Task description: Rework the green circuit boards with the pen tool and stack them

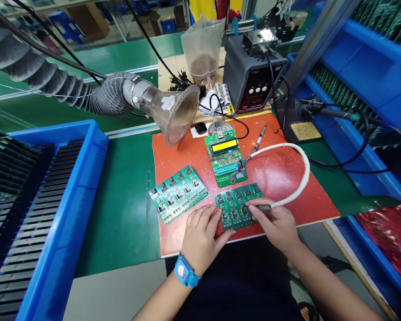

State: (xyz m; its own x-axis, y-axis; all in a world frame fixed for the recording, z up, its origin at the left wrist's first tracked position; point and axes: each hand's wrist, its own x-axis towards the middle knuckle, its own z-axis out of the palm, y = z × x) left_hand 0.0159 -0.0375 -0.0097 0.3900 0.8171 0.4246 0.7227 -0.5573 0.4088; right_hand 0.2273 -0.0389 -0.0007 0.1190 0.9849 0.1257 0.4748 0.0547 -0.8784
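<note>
Panels [178, 193]: two; left fingers [207, 215] flat on nearer panel [235, 204], right fingers [254, 206] pinch one probe [264, 207].

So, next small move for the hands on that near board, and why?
Probably, with the left hand pinning the near board, slide the probe in the right hand to the neighbouring unit: it rests on one of several repeated units.

Green bench [127, 214], blue bin [73, 214] at left. Red mat [287, 178] lies on it, bearing a left panel [178, 192], a near panel [235, 206], a tester board [225, 160] and a looping white cable [305, 169].
</note>
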